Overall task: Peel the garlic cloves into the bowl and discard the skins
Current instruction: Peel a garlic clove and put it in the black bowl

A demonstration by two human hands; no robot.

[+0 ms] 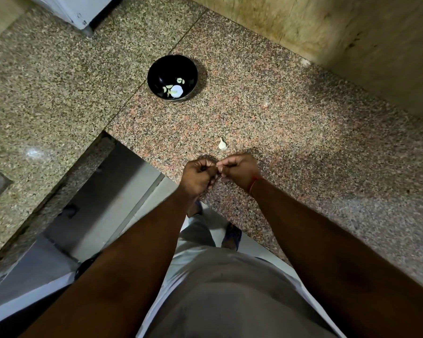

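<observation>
Pinched between the curled fingertips of the left hand (197, 172) and right hand (237, 170), a garlic clove, mostly hidden, sits above the granite counter (291, 132) edge, with the black bowl (172, 79) well ahead, slightly leftward

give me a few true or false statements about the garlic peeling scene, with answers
1. The black bowl holds some pale garlic pieces. True.
2. The bowl is in the left hand. False: it stands on the counter, beyond both hands.
3. The right hand meets the left hand, fingers curled round something small. True.
4. A pale garlic piece lies on the counter just beyond the hands. True.
5. The hands are over the bowl. False: they are near the counter's edge.
</observation>
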